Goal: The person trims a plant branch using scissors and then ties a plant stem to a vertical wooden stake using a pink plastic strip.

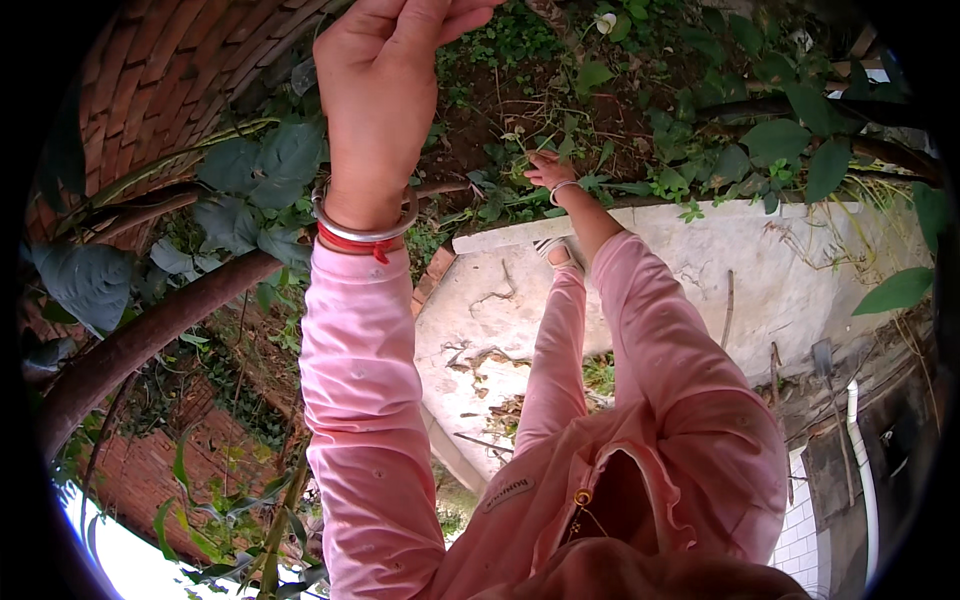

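Note:
My left hand (pixel 382 97) is raised at the top edge, its fingers bent and partly cut off by the frame. What those fingertips touch is out of sight. A silver bangle (pixel 367 231) and a red cord (pixel 352 241) circle that wrist. Lower and farther off, my right hand (pixel 551 171) reaches over the stone edge (pixel 525 231) into the plant bed. Its fingers are among thin green weed stems (pixel 521 154); whether they grip a stem is too small to tell. A bangle (pixel 561 192) is on this wrist too.
A brick wall (pixel 142 82) rises at left, with a thick brown branch (pixel 165 334) slanting below it. Broad leaves (pixel 780 139) and branches crowd the right. Pale concrete (pixel 675 262) lies underfoot, with a stick (pixel 728 307) on it. A white pipe (pixel 862 457) stands at lower right.

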A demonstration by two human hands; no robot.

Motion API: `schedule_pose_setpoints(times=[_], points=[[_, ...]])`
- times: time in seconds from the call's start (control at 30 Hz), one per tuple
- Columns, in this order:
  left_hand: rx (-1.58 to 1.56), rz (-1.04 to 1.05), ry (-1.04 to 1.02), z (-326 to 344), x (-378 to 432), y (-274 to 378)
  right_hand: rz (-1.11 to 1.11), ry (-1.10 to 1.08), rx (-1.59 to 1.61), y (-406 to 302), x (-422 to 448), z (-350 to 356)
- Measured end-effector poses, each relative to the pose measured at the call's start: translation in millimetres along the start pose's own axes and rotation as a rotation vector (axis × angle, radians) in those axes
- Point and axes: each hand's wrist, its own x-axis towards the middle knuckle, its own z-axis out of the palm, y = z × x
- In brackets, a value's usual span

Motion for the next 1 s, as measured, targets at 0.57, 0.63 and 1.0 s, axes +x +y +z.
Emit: schedule_pose_setpoints(times=[0.57,0.63,1.0], points=[[1.095,0.453,0.067,49,-26,34,-0.816,0.007,-0.518,-131,-228,36],[1.171,0.475,0.067,53,-24,36,-1.013,0.005,-0.549,-183,-296,63],[1.224,0.549,-0.143,57,-17,58,-1.518,-0.037,-1.273,-319,-431,175]])
